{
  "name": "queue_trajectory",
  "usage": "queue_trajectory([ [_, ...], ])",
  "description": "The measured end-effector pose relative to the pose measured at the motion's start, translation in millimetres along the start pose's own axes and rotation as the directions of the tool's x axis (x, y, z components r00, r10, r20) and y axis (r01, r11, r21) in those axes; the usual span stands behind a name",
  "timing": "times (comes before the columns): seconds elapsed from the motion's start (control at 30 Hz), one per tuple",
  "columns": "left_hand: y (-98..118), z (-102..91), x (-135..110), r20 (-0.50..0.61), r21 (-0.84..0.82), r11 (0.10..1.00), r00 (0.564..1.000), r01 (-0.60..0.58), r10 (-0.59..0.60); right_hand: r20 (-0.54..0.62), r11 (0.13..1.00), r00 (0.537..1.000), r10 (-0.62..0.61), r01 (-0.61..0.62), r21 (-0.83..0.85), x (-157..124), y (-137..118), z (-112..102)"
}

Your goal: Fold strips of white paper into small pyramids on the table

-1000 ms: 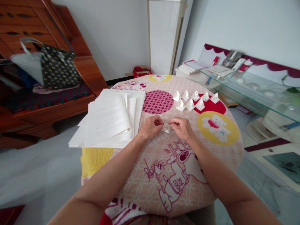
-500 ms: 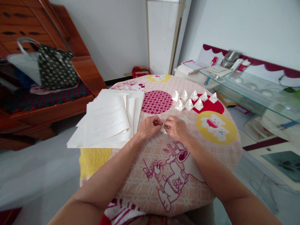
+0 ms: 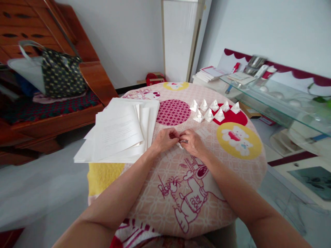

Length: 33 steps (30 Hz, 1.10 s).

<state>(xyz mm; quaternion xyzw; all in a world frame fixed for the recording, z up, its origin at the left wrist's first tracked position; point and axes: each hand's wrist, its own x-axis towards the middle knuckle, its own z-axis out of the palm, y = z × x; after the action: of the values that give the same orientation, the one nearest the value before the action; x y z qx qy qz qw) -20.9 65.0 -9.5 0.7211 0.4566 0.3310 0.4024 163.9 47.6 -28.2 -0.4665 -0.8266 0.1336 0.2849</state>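
Fingers [image 3: 173, 131] of both hands [image 3: 164, 141] [image 3: 194, 143] closer than earlier, white paper [image 3: 180, 145] now mostly hidden

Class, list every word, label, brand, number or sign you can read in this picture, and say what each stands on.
"JOE COOL": on the cartoon dog decorating the tablecloth.
Lines of print on the top sheet of the paper stack: too small and blurred to read.
No other text is readable.
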Motion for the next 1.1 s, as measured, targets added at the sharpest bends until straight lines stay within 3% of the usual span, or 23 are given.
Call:
queue_trajectory([
  [0.23,0,2.4,-1,0.018,0.041,0.999,1.0,-0.024,0.024,0.019,0.998,0.998,0.063,-0.064,0.019,1,-6,-1],
  [0.57,5,3.9,-5,0.003,0.193,0.98,0.999,-0.038,0.038,-0.003,0.998,0.998,0.057,-0.056,0.021,-1,-6,1],
  [1.1,-3,-0.8,-2,-0.062,0.077,0.995,0.996,-0.06,0.065,-0.062,0.978,0.995,0.072,-0.083,-0.193,-4,-17,-1],
])
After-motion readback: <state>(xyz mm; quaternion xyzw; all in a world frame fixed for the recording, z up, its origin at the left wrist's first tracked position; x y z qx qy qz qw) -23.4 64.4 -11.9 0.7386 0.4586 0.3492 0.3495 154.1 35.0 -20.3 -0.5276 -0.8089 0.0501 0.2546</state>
